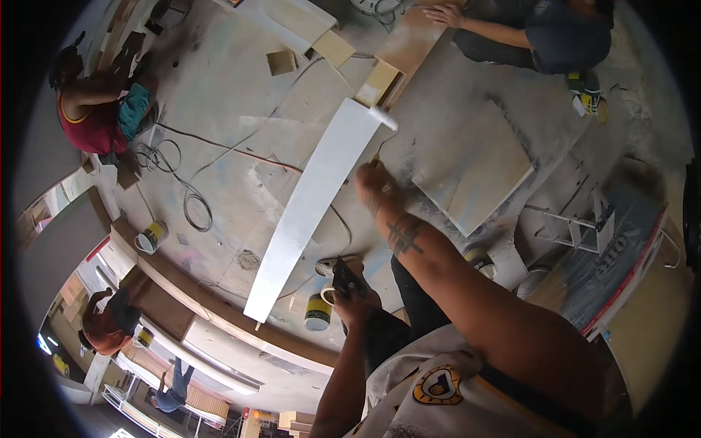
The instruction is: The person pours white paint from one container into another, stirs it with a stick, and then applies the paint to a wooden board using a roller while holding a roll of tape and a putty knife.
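My right hand [374, 182] is closed round the handle of a paint roller [383, 118]. Its white sleeve rests across the far end of a long white-coated board [314, 204]. My left hand [358, 305], low in front of my body, grips a dark flat object [347, 276] whose kind I cannot make out. Just left of that hand stands a can with a yellow and dark label [318, 312]. The board's far end meets a small wooden block [378, 82], and a thin stick end shows under its near end.
Cables [197, 208] lie looped across the dusty floor. A flat panel [482, 182] lies to the right, near a metal stepladder [577, 226]. One person [562, 36] sits at upper right, another [95, 109] at upper left. Another can [151, 237] stands left.
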Motion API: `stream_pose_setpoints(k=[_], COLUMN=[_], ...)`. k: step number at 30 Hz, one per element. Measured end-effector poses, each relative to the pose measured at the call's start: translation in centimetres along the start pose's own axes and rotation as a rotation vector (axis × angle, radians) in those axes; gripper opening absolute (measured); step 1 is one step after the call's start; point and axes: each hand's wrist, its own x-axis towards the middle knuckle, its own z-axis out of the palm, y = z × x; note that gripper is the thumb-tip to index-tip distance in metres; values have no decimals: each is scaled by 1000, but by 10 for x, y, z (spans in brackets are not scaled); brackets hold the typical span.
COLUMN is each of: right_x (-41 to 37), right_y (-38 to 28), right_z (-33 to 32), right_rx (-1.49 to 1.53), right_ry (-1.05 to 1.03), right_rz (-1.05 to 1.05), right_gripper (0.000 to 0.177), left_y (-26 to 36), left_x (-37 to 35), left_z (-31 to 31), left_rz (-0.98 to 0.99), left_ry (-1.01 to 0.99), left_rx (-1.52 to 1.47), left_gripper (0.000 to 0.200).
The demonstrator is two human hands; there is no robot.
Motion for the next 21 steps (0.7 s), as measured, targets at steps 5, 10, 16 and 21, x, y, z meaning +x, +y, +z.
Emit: stream_pose_setpoints(k=[5,10,16,21], right_x=[88,144,54,13], right_y=[-47,-70,2,-2], right_z=[-15,-50,-41,-56], right_rx=[-16,-73,-206,-68], right_ry=[1,-30,-125,-202], right_rz=[-30,-66,-36,-17], right_gripper=[30,29,34,42], left_y=[-2,-1,-16,0], left_x=[-6,-12,-7,-6], left_z=[-3,2,16,14], left_rz=[-80,-79,-83,21], left_ry=[-1,33,25,65], left_rx=[8,-178,-82,-103], left_gripper=[47,45,45,44])
